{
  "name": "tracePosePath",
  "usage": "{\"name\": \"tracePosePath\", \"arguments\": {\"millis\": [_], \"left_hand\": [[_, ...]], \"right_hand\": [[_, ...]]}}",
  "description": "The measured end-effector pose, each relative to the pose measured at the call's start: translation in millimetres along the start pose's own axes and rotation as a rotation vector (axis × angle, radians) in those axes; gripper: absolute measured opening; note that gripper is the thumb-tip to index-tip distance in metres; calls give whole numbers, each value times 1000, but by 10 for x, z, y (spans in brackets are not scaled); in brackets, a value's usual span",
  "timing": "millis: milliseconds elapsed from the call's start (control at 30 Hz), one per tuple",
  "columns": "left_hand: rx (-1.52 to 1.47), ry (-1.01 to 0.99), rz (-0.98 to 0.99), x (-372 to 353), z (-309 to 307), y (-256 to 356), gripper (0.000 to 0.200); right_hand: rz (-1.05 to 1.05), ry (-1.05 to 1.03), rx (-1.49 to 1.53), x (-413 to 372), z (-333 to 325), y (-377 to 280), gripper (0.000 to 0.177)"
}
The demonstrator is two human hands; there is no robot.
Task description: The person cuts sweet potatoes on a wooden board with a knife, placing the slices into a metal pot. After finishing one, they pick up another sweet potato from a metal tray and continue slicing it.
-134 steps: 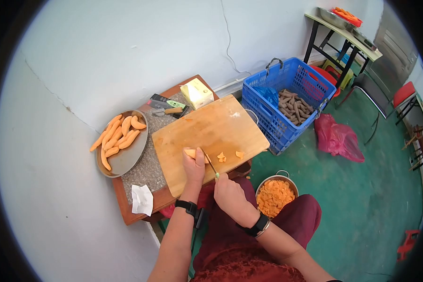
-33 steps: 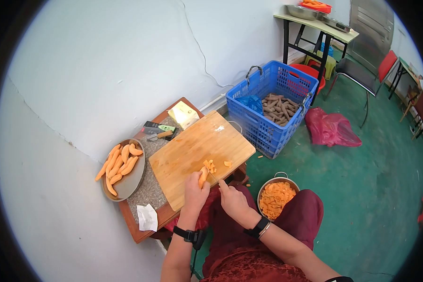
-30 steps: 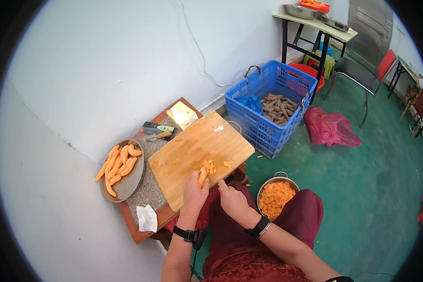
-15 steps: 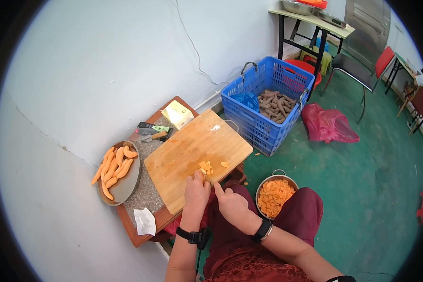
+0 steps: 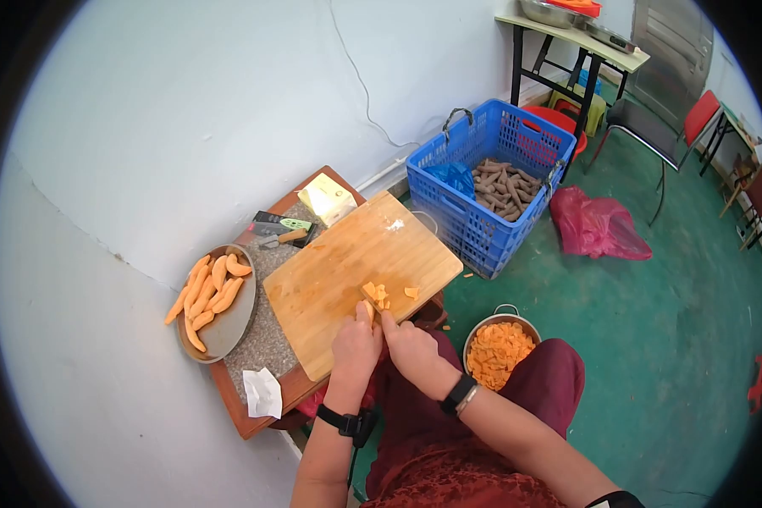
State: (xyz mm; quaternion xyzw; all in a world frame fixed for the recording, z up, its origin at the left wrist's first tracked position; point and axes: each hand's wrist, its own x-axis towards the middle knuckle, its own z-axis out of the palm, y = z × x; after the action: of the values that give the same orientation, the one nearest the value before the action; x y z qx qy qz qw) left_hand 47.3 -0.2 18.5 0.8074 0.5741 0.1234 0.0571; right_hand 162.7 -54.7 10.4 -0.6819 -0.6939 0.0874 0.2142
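Note:
Near the front edge of the wooden cutting board (image 5: pixel 339 254), my left hand (image 5: pixel 356 343) is closed on a peeled orange sweet potato (image 5: pixel 368 309), which its fingers mostly cover. Close beside it my right hand (image 5: pixel 411 351) grips a knife (image 5: pixel 376 310); only a little of the blade shows, against the sweet potato. Small cut orange pieces (image 5: pixel 379 294) lie just beyond the blade, and one separate piece (image 5: pixel 411 292) lies to their right. A metal pan (image 5: pixel 245 317) on the left holds several peeled sweet potatoes (image 5: pixel 201 296).
A tissue pack (image 5: pixel 328 200), a peeler (image 5: pixel 286 238) and a crumpled paper (image 5: pixel 262 394) lie around the board. Behind stands a blue crate (image 5: pixel 466 229) of unpeeled sweet potatoes. A pot (image 5: pixel 529 326) of orange peelings is by my knee. A pink bag (image 5: pixel 597 224) lies on the floor.
My right hand has drawn closer to my left, and its forefinger, stretched out before, now lies along the knife. The view has shifted slightly.

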Motion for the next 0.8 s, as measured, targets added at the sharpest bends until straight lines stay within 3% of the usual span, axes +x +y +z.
{"name": "tracePosePath", "arguments": {"millis": [167, 300, 600, 800], "left_hand": [[-11, 7, -23, -5, -25, 22, 42], [-19, 33, -24, -12, -7, 13, 44], [4, 17, -62, 5, 85, -23, 45], [15, 44, -40, -5, 26, 2, 45]], "right_hand": [[-42, 7, 67, 167, 142, 92, 35], [-53, 85, 304, 155, 27, 207, 36], [6, 31, 132, -146, -131, 139, 38], [12, 66, 329, -77, -33, 226, 37]]}}
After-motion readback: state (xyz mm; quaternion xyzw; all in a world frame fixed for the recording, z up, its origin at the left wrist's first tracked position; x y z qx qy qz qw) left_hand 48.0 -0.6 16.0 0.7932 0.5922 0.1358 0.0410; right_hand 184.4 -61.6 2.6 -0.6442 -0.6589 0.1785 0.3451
